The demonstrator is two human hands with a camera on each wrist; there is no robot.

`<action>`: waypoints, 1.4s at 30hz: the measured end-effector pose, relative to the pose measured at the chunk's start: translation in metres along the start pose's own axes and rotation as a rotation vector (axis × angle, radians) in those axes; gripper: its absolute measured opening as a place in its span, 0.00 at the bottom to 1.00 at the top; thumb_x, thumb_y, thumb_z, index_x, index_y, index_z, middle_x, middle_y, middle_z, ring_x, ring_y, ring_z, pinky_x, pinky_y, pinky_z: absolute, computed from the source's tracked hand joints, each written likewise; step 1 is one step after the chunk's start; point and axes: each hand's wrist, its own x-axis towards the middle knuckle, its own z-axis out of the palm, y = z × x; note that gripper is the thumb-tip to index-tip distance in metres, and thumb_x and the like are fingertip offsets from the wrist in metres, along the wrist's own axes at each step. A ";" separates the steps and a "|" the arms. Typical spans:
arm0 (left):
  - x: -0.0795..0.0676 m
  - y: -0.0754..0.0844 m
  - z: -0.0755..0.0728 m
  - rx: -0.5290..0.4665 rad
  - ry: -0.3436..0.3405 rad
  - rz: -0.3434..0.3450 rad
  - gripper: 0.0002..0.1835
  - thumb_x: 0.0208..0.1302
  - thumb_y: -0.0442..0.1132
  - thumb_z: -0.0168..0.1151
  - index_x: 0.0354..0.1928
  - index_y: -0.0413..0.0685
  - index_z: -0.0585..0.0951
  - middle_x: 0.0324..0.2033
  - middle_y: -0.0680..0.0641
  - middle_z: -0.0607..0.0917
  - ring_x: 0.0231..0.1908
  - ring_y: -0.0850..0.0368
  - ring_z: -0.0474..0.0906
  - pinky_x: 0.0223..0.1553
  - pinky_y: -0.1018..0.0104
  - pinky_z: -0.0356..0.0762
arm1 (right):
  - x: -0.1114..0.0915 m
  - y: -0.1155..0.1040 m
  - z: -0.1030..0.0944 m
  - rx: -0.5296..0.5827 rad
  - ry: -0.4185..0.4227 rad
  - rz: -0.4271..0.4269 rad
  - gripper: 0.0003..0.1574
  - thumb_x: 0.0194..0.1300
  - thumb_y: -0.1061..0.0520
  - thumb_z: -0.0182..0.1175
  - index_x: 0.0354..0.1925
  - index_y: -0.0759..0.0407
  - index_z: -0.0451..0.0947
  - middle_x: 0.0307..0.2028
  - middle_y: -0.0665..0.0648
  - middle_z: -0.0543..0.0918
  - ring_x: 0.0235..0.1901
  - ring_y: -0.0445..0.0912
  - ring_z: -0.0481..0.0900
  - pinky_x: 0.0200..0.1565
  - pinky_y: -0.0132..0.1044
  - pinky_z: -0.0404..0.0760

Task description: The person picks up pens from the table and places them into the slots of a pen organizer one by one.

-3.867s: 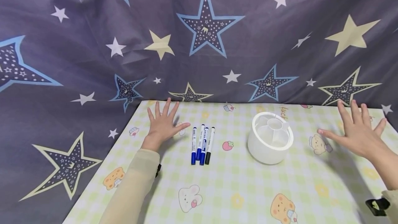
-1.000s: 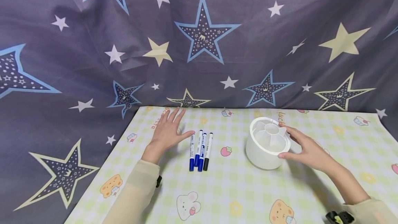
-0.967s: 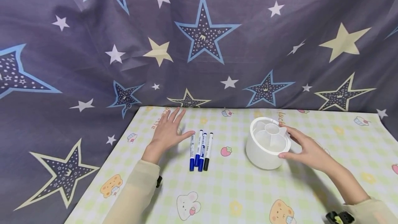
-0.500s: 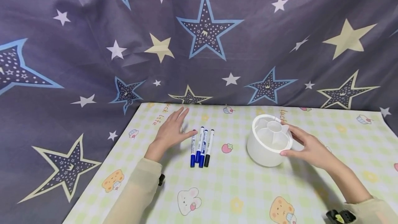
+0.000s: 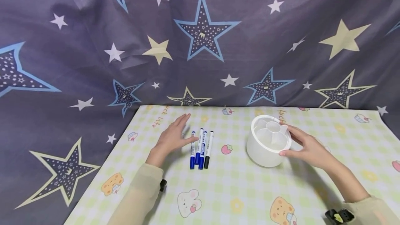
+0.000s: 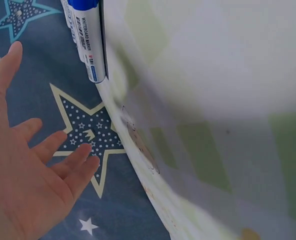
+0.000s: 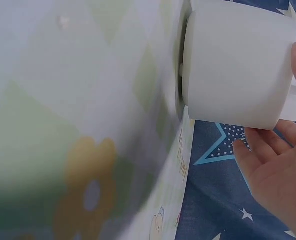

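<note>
My left hand hovers at the left of a row of whiteboard markers, fingers extended and thumb reaching across the top of the nearest blue-capped marker. Two more blue-capped markers and a black-capped marker lie beside it. In the left wrist view that palm faces the markers with nothing in it. My right hand grips the right side of a white round desk organizer, thumb at the near rim, fingers behind. Divided compartments show inside it. The right wrist view shows the organizer's smooth wall between thumb and fingers.
A green-and-white checked tablecloth with cartoon prints covers the table. Behind it and to the left hangs a dark curtain with stars. A printed strawberry lies between markers and organizer.
From spread out at the far right, my right hand has come left and taken hold of the organizer. My left hand has turned, its thumb now over the nearest marker. The markers look unmoved.
</note>
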 end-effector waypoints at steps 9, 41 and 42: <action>-0.001 0.000 0.003 -0.056 -0.004 0.007 0.55 0.56 0.69 0.65 0.80 0.61 0.49 0.78 0.46 0.56 0.75 0.42 0.58 0.71 0.39 0.65 | 0.002 -0.001 -0.003 0.007 0.009 0.017 0.54 0.51 0.61 0.76 0.72 0.66 0.62 0.70 0.74 0.65 0.61 0.13 0.58 0.60 0.06 0.60; 0.005 -0.003 0.024 -0.317 -0.106 -0.072 0.38 0.51 0.40 0.78 0.66 0.43 0.75 0.59 0.37 0.77 0.31 0.63 0.81 0.48 0.61 0.83 | 0.001 0.001 0.002 0.035 0.015 0.025 0.54 0.52 0.62 0.76 0.72 0.67 0.61 0.73 0.44 0.65 0.61 0.14 0.61 0.60 0.08 0.62; 0.005 -0.003 0.024 -0.324 -0.113 -0.077 0.37 0.52 0.39 0.78 0.66 0.43 0.75 0.60 0.36 0.77 0.31 0.63 0.81 0.48 0.61 0.83 | 0.001 0.002 0.002 0.034 0.015 0.026 0.54 0.52 0.62 0.75 0.72 0.67 0.61 0.74 0.50 0.65 0.61 0.14 0.60 0.60 0.08 0.62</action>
